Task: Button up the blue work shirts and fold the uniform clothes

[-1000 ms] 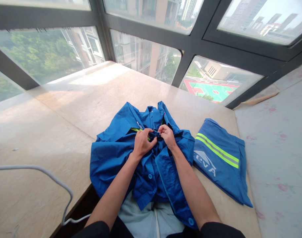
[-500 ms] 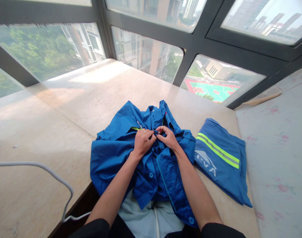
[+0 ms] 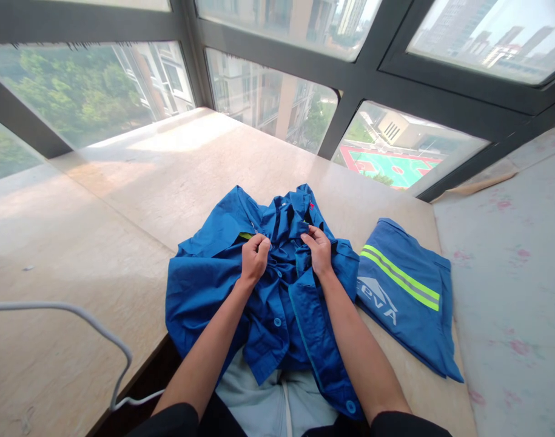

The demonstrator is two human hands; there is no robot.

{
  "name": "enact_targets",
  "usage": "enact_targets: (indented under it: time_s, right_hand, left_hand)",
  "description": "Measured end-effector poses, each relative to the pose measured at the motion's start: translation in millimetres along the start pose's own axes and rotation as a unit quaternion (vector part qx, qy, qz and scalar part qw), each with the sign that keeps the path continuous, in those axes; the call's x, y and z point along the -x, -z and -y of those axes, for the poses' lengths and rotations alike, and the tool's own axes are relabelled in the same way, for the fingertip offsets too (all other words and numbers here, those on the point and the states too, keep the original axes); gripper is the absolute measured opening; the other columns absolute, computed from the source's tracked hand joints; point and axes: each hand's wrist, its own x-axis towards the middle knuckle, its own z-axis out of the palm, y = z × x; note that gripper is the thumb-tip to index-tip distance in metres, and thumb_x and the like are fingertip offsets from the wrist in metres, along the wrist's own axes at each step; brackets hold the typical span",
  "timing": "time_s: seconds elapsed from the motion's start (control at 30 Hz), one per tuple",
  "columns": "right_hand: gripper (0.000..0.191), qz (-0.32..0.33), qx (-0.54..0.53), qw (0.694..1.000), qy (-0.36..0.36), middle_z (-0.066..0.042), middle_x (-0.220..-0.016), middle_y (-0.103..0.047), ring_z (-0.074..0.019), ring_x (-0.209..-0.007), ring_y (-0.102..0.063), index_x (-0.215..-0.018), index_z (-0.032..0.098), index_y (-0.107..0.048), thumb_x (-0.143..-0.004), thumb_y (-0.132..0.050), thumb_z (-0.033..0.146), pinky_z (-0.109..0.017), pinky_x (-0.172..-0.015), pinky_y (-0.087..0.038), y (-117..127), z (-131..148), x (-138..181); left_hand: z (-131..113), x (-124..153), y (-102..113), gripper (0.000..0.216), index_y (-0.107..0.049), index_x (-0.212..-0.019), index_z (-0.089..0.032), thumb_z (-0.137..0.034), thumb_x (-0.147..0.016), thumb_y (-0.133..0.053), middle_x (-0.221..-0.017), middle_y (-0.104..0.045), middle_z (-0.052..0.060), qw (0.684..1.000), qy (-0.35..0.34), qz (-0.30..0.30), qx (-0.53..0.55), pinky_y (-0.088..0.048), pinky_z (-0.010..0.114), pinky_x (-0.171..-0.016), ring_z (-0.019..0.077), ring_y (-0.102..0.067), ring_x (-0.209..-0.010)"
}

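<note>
A blue work shirt point(image 3: 199, 285) lies rumpled on the wooden table point(image 3: 136, 182), collar away from me, its lower hem hanging over the near edge onto my lap. My left hand point(image 3: 254, 258) is closed on the left front edge of the shirt just below the collar. My right hand point(image 3: 319, 250) grips the right front edge beside it. The two hands are a short way apart, with the button strip between them. Blue buttons show lower down the front.
A folded blue garment point(image 3: 404, 291) with yellow-green reflective stripes and white lettering lies to the right of the shirt. A white wire hanger point(image 3: 90, 328) rests at the left near edge. A pale flowered surface point(image 3: 514, 267) adjoins on the right. Windows run along the far side.
My hands were pinched together on the shirt front below the collar; they have now drawn apart, each holding its own side. The collar area has spread a little.
</note>
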Motion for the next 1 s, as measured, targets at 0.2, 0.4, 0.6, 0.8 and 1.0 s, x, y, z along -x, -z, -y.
enact_targets:
  time_s: [0.2, 0.4, 0.6, 0.8, 1.0]
  right_hand:
    - [0.017, -0.057, -0.168, 0.981, -0.08, 0.009, -0.062, -0.055, -0.0067, -0.05, -0.043, -0.079, 0.02, -0.06, -0.066, -0.069, 0.025, -0.018, -0.047, -0.033, 9, 5, -8]
    - [0.012, -0.104, -0.251, 0.956, -0.111, 0.011, -0.06, -0.054, -0.0063, -0.047, -0.043, -0.078, 0.022, -0.057, -0.067, -0.061, 0.022, -0.018, -0.043, -0.03, 18, 6, -12]
    - [0.014, -0.105, -0.195, 0.971, -0.089, 0.007, -0.069, -0.061, -0.0098, -0.057, -0.054, -0.079, 0.021, -0.057, -0.069, -0.06, 0.03, -0.02, -0.052, -0.042, 16, 0, -13]
    - [0.022, -0.065, 0.004, 0.998, 0.001, 0.005, -0.063, -0.055, -0.0129, -0.06, -0.048, -0.074, 0.02, -0.059, -0.075, -0.066, 0.041, -0.025, -0.06, -0.046, -1, 7, 4]
    - [0.031, 0.006, 0.195, 0.978, 0.074, -0.007, -0.103, -0.07, -0.0226, -0.095, -0.064, -0.109, 0.019, -0.063, -0.087, -0.058, 0.04, -0.039, -0.092, -0.05, 5, 22, 36]
  left_hand:
    - [3, 1, -2, 0.033, -0.04, -0.06, -0.021, -0.037, -0.088, -0.05, -0.056, -0.039, -0.005, 0.998, 0.007, -0.07, 0.001, -0.036, 0.024, -0.057, 0.011, -0.039, -0.055]
    - [3, 11, 3, 0.024, -0.058, -0.08, -0.019, -0.04, -0.088, -0.049, -0.08, -0.062, 0.006, 0.966, -0.057, -0.122, -0.219, -0.046, 0.035, -0.083, 0.0207, -0.059, -0.082]
    - [-17, 33, 17, 0.094, -0.035, -0.148, -0.011, -0.051, -0.072, -0.072, -0.153, -0.035, 0.024, 0.88, -0.003, 0.07, -0.47, -0.035, 0.049, -0.108, 0.0392, -0.033, -0.142]
    - [-47, 7, 42, 0.031, -0.065, -0.118, -0.024, -0.026, -0.089, -0.054, -0.096, -0.074, 0.012, 0.849, 0.126, 0.14, -0.494, -0.052, 0.04, -0.08, 0.0311, -0.07, -0.094]
    - [-59, -43, 74, 0.023, -0.066, -0.092, -0.016, -0.036, -0.082, -0.065, -0.078, -0.068, 0.005, 0.957, 0.234, -0.106, -0.135, -0.051, 0.028, -0.05, 0.0177, -0.064, -0.057]
